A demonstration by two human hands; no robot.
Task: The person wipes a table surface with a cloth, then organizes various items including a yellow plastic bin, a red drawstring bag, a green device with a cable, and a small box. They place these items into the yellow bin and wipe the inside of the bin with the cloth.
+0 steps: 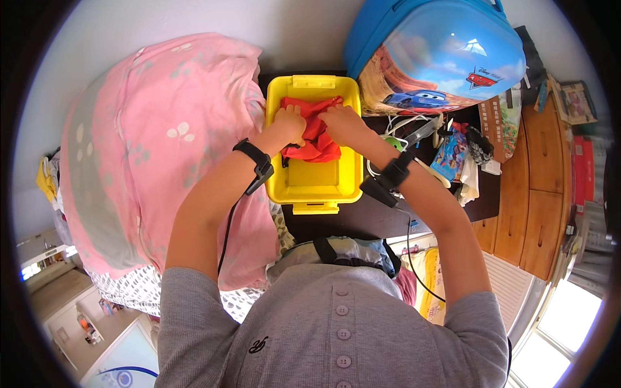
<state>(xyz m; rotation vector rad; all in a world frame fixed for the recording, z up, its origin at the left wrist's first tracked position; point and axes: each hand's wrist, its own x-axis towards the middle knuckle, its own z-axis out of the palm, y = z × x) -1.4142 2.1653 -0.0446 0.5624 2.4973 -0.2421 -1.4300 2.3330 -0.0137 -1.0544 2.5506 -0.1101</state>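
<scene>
A yellow plastic bin (314, 194) with handles at its near and far sides stands in front of me. Inside it lies a crumpled red cloth (315, 145), bunched toward the bin's far half. My left hand (289, 123) is closed on the cloth's left part, fingers curled. On the other side my right hand (343, 123) pinches the cloth near its upper right edge. Both hands reach inside the bin's rim. The exact kind of cloth item cannot be made out. Black straps with small devices and cables circle both wrists.
A pink quilt (187, 129) is heaped left of the bin. Behind it on the right stands a blue hard-shell suitcase (446, 45) with a cartoon car picture. White cables and small packets (449, 155) clutter the dark tabletop (310, 226). Wooden drawers (543, 155) stand at far right.
</scene>
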